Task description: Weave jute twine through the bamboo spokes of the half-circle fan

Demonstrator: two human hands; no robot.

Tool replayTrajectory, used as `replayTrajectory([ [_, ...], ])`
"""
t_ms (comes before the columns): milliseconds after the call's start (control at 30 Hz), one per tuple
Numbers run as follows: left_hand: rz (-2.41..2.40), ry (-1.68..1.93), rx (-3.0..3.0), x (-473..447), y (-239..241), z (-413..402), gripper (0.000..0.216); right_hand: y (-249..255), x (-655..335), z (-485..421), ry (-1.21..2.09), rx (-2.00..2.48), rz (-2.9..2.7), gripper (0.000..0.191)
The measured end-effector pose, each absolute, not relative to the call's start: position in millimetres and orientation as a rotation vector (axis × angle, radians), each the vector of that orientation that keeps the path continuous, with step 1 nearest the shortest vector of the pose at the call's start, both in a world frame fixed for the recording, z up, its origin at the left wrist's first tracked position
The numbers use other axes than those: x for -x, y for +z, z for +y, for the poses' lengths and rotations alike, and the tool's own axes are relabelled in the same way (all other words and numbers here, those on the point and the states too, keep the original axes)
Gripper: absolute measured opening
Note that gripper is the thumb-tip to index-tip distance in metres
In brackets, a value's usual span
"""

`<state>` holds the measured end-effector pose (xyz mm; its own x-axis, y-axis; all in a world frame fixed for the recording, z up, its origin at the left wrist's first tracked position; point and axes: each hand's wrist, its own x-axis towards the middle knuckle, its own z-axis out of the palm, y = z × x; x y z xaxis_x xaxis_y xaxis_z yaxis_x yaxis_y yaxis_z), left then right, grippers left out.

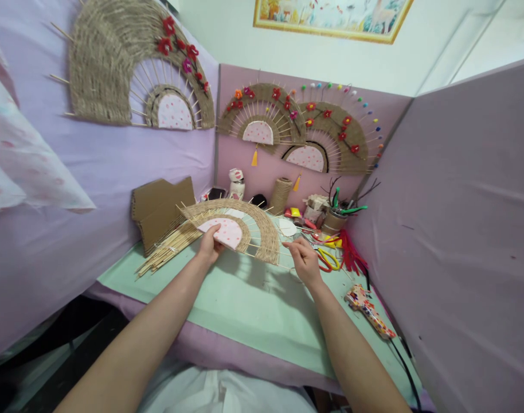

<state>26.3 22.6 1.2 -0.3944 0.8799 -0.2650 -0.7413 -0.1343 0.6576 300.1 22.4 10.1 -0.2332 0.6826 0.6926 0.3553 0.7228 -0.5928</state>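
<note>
My left hand [210, 245] grips a half-round woven fan [268, 232] by its pink-dotted half-circle centre [228, 232], thumb on top and fingers underneath. Thin sticks radiate from that centre through two bands of brown twine, with gaps between them. Off the fan's right end, my right hand [304, 261] is closed in a pinch beside the bare stick tips. A thin strand, seemingly twine, shows at its fingers, though the grip itself is partly hidden. The fan is held tilted above the green table cover [253, 304].
Left are a bundle of thin sticks [171, 246] and cardboard [161, 209]. Behind stands a twine spool [281, 196]. Scissors [329, 258], red pipe cleaners [351, 252], a can of tools [334, 221] and a corded glue gun [369, 310] lie right. Finished fans [101, 74] hang on surrounding panels.
</note>
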Motion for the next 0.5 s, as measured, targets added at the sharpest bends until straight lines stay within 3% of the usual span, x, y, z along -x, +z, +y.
replayTrajectory([
  [500,0.888,1.771,-0.209,-24.9,-0.5,24.1,0.02,6.1,-298.1,23.4,0.487,0.919,-1.892,0.034],
])
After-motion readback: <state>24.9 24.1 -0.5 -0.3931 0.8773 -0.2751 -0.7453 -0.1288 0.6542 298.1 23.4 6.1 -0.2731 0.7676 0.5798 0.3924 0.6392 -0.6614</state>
